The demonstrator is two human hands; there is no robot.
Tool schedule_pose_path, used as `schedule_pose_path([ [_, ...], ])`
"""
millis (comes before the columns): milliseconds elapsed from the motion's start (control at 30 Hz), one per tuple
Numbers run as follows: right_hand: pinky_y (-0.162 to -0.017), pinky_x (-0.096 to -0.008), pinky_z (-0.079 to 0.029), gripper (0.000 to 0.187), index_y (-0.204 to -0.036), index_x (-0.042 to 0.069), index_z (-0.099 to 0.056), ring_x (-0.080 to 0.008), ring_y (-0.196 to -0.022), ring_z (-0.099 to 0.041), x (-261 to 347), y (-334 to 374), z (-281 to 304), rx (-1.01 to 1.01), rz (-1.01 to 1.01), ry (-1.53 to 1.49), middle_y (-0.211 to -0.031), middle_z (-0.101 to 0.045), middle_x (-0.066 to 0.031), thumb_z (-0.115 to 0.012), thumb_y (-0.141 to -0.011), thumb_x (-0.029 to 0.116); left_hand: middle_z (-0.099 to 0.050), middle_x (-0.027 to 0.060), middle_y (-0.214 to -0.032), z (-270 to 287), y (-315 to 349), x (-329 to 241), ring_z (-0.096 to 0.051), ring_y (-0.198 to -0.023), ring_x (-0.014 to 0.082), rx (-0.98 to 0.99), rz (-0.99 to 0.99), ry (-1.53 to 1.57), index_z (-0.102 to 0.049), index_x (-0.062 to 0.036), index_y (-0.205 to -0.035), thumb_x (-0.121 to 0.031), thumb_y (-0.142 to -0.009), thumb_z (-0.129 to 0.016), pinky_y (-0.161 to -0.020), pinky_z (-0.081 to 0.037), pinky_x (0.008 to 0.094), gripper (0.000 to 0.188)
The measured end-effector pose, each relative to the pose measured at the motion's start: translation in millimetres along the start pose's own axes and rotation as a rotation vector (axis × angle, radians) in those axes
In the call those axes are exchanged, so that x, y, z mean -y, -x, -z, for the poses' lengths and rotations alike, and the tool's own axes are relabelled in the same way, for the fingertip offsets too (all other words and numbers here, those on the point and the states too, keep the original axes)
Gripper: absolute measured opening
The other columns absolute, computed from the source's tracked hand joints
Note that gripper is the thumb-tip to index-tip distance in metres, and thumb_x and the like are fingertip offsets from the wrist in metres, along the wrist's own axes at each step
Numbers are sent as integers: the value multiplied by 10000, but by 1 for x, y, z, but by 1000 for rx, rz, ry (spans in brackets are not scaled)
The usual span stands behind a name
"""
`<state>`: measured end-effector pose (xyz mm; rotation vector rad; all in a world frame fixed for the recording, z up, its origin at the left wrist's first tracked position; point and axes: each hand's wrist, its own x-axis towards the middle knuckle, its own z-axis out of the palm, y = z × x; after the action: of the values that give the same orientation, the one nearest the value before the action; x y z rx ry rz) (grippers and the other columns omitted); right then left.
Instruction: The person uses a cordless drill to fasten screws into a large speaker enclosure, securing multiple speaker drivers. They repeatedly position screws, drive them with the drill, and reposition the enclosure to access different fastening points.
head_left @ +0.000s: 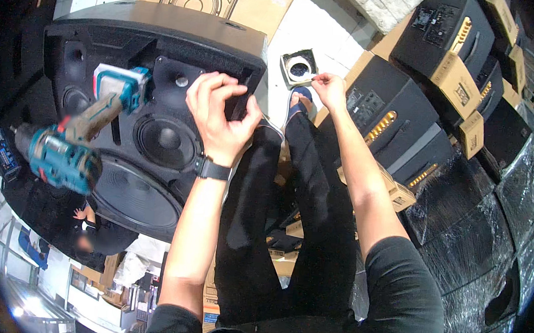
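My left hand [224, 111] hovers at the right edge of a large black speaker cabinet [156, 19], its fingers loosely curled and apart from the thumb, with nothing visible in them. Beyond my foot, my right hand [330, 92] pinches its fingertips together beside a small square open box [287, 75] on the pale floor. Whatever is between those fingertips is too small to make out. Inside the box is a round white rim around dark contents. A teal cordless drill [63, 158] rests on the cabinet's front, left of my left hand.
Round speaker cones [166, 141] face up from the cabinet. Black amplifier-like boxes [386, 97] with gold trim and cardboard corner pieces [455, 87] stand at the right. Plastic-wrapped stacks [472, 243] lie nearer. Flat cardboard [266, 5] is at the far side. Another person [97, 241] is at lower left.
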<state>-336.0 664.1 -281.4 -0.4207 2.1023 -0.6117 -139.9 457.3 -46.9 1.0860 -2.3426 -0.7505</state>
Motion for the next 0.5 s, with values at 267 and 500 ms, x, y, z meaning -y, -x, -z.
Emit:
schedule_pose_path([
  [267,-779,-371,-588,222,-930,74,-793,-231,-782,-752,-18,-34,-39,-19,-77,219,-829,-768,-114,-776,-743,194,-646,50,-1038,-7,3,8,-581,-1089,312,-71,-39,32,-688,-135,-981,-106,-685,-808,-992,-441,464,321],
  [500,-914,-404,-579,245,-1052,55,-780,-287,-962,-762,-44,-53,-69,13,-49,272,-995,-779,-170,-734,-839,167,-654,26,-983,-14,10,20,-603,-1041,284,-112,-89,46,-714,-163,-984,-89,-667,-817,-979,-444,441,341],
])
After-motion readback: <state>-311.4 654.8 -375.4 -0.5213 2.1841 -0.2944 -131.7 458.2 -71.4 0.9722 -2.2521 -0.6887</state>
